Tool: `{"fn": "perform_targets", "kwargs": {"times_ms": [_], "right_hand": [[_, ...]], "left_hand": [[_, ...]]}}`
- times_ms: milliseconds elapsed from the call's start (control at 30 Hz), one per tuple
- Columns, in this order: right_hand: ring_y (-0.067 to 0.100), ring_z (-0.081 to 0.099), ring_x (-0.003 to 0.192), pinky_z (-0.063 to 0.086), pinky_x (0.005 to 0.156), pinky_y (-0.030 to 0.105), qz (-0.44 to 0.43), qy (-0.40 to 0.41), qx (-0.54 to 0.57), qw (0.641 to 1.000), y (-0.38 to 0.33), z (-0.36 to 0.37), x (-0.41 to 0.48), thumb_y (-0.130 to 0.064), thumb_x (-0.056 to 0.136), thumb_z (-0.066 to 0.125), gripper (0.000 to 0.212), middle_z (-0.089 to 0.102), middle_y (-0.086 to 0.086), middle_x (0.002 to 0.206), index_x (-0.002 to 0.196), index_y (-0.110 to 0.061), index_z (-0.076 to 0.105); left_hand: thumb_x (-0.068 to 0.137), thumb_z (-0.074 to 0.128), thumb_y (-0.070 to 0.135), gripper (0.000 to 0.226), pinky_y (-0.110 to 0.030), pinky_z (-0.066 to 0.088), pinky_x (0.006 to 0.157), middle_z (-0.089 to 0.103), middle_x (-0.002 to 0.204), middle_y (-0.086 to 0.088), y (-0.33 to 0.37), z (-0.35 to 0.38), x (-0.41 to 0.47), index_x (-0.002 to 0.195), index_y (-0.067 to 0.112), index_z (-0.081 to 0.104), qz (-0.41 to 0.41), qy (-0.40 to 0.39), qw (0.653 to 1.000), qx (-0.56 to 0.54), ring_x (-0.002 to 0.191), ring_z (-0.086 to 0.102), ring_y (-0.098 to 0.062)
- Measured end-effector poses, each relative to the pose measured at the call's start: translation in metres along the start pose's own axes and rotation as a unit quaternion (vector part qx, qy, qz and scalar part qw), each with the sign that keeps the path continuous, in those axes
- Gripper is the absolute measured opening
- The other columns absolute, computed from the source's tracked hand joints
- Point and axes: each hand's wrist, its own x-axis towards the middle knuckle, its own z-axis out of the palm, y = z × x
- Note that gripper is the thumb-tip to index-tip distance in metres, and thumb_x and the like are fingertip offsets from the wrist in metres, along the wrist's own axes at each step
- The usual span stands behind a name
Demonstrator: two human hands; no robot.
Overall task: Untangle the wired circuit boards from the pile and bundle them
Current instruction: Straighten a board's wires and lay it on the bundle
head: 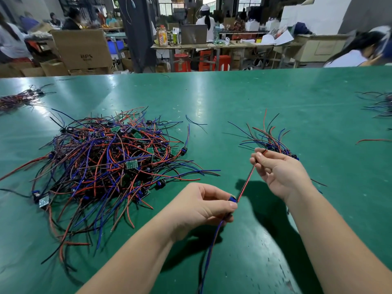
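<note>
A big tangled pile of wired circuit boards (110, 164), with red, blue and black leads and small green boards, lies on the green table at centre left. My left hand (201, 206) pinches the blue connector of one wired circuit board (232, 200) above the table; its blue and red leads hang down toward me. My right hand (280, 170) pinches the far end of that board's red-and-black wire pair (247, 180), which runs taut between the two hands. A smaller sorted bunch of boards (271, 141) lies just behind my right hand.
The green table (233, 102) stretches far back. More wire bunches lie at the far left (19, 99) and far right edge (379, 105). A loose red wire (373, 141) lies at right. A person (358, 49) bends over beyond the table's right side.
</note>
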Motion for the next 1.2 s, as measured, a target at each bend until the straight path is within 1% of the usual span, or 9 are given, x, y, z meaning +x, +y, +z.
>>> {"fn": "perform_targets", "kwargs": {"times_ms": [233, 433, 600, 667, 767, 933, 1067, 1167, 1200], "right_hand": [[0.008, 0.064, 0.046, 0.041, 0.036, 0.012, -0.015, 0.0, -0.042, 0.999, 0.004, 0.006, -0.004, -0.008, 0.087, 0.064, 0.005, 0.065, 0.003, 0.052, 0.084, -0.005, 0.064], [0.014, 0.07, 0.058, 0.049, 0.043, 0.016, 0.042, -0.094, -0.025, 0.994, 0.004, 0.008, -0.004, -0.037, 0.102, 0.033, 0.045, 0.071, 0.008, 0.065, 0.097, -0.003, 0.062], [0.014, 0.065, 0.064, 0.05, 0.057, 0.018, 0.073, -0.26, -0.183, 0.945, 0.014, 0.005, -0.015, -0.004, 0.082, 0.064, 0.028, 0.07, 0.014, 0.082, 0.11, 0.001, 0.065], [0.015, 0.061, 0.072, 0.047, 0.067, 0.021, 0.063, -0.324, -0.208, 0.921, 0.02, 0.008, -0.021, -0.008, 0.071, 0.072, 0.027, 0.069, 0.013, 0.088, 0.098, -0.008, 0.074], [0.01, 0.061, 0.064, 0.048, 0.061, 0.016, 0.062, -0.322, -0.094, 0.94, 0.027, 0.018, -0.026, -0.018, 0.061, 0.074, 0.019, 0.071, 0.006, 0.077, 0.079, -0.012, 0.078], [0.005, 0.054, 0.045, 0.045, 0.045, 0.013, 0.059, -0.199, -0.002, 0.978, 0.029, 0.028, -0.026, -0.014, 0.06, 0.068, 0.007, 0.064, 0.004, 0.06, 0.065, -0.008, 0.068], [0.003, 0.052, 0.046, 0.046, 0.044, 0.014, 0.048, -0.174, -0.018, 0.983, 0.015, 0.018, -0.022, -0.016, 0.063, 0.067, 0.014, 0.058, -0.001, 0.058, 0.072, -0.007, 0.061], [0.006, 0.057, 0.05, 0.049, 0.049, 0.015, 0.068, -0.251, -0.084, 0.962, 0.016, 0.015, -0.025, -0.014, 0.064, 0.069, 0.009, 0.061, 0.002, 0.061, 0.068, -0.006, 0.065], [0.008, 0.058, 0.052, 0.049, 0.051, 0.015, 0.067, -0.272, -0.114, 0.953, 0.018, 0.015, -0.026, -0.014, 0.063, 0.071, 0.01, 0.063, 0.003, 0.061, 0.067, -0.006, 0.067]], "left_hand": [[0.088, 0.06, 0.001, 0.019, -0.021, 0.052, 0.055, 0.063, 0.066, -0.001, 0.003, -0.005, -0.006, 0.094, 0.014, 0.072, -0.021, -0.052, 0.998, 0.002, 0.056, 0.061, -0.014], [0.08, 0.071, 0.009, 0.016, -0.023, 0.054, 0.062, 0.07, 0.081, -0.004, 0.006, -0.012, -0.011, 0.089, 0.022, 0.073, 0.021, -0.119, 0.992, -0.023, 0.066, 0.065, -0.015], [0.062, 0.076, 0.007, 0.025, -0.025, 0.055, 0.053, 0.069, 0.069, -0.009, 0.009, -0.012, 0.0, 0.08, 0.013, 0.06, 0.126, 0.017, 0.963, -0.239, 0.055, 0.067, -0.016], [0.055, 0.08, 0.015, 0.038, -0.025, 0.055, 0.053, 0.066, 0.064, -0.006, 0.004, -0.012, 0.004, 0.081, 0.01, 0.052, 0.189, 0.094, 0.96, -0.185, 0.054, 0.066, -0.016], [0.055, 0.089, 0.021, 0.039, -0.025, 0.053, 0.06, 0.067, 0.068, -0.006, -0.005, -0.011, 0.007, 0.075, 0.014, 0.056, 0.268, 0.207, 0.941, 0.003, 0.058, 0.063, -0.015], [0.07, 0.076, 0.004, 0.023, -0.022, 0.054, 0.076, 0.074, 0.09, 0.008, -0.011, -0.006, 0.008, 0.079, 0.025, 0.07, 0.326, 0.179, 0.92, 0.125, 0.08, 0.07, -0.011], [0.08, 0.053, -0.016, 0.041, -0.022, 0.056, 0.072, 0.076, 0.087, -0.004, -0.006, -0.008, 0.006, 0.078, 0.016, 0.077, 0.231, 0.138, 0.963, 0.024, 0.084, 0.072, -0.015], [0.074, 0.073, 0.017, 0.006, -0.026, 0.058, 0.061, 0.074, 0.08, -0.01, -0.002, -0.005, 0.005, 0.077, 0.013, 0.078, 0.118, 0.081, 0.984, -0.102, 0.068, 0.071, -0.019], [0.066, 0.076, 0.023, 0.016, -0.025, 0.056, 0.058, 0.073, 0.077, -0.009, -0.004, -0.004, 0.005, 0.078, 0.012, 0.078, 0.103, 0.062, 0.988, -0.097, 0.065, 0.07, -0.017]]}}
